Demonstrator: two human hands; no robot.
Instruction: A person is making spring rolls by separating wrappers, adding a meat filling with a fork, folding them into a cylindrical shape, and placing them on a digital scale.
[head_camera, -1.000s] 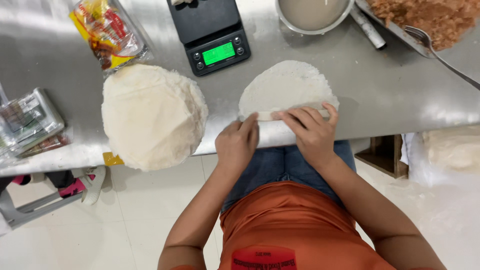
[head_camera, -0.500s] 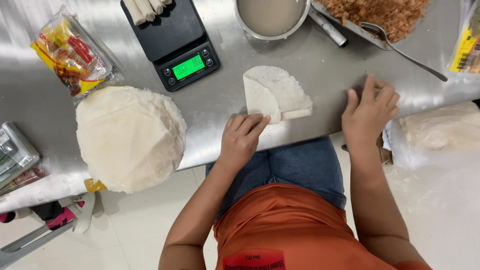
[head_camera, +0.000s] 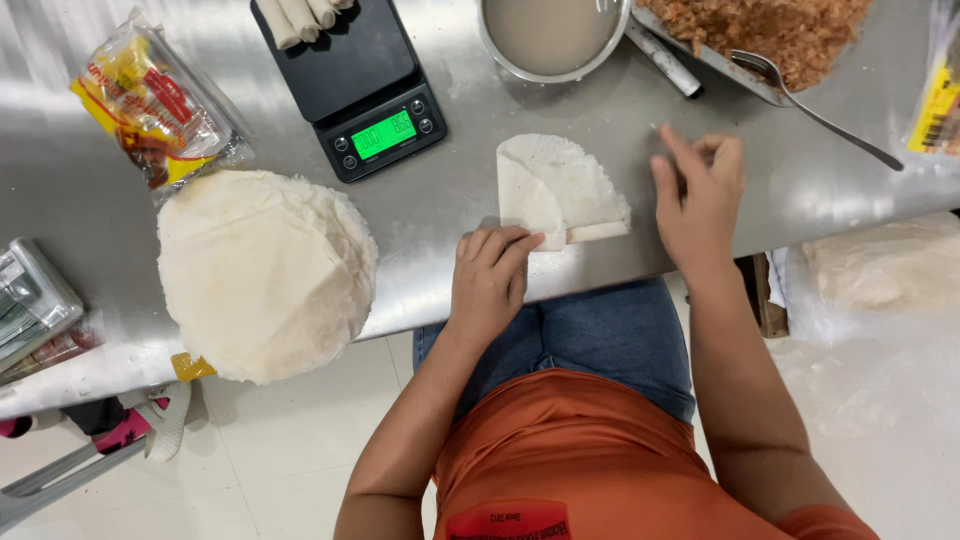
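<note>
A thin white wrapper (head_camera: 565, 185) lies partly folded on the steel table (head_camera: 470, 230), its left side turned over and a rolled edge along its near side. My left hand (head_camera: 490, 275) rests on the table with fingertips pressing the wrapper's near left corner. My right hand (head_camera: 698, 195) hovers to the right of the wrapper, fingers apart, holding nothing.
A tall stack of round wrappers (head_camera: 262, 272) sits at the left near edge. A black scale (head_camera: 350, 80) carries several finished rolls (head_camera: 300, 15). A steel bowl of pale liquid (head_camera: 552, 35), a tray of brown filling (head_camera: 790, 35) with a spoon (head_camera: 810, 95), and a snack bag (head_camera: 155, 105) stand behind.
Both hands were rolling the wrapper's near edge a second ago. The left side has since been folded over, and my right hand has lifted off and moved to the right.
</note>
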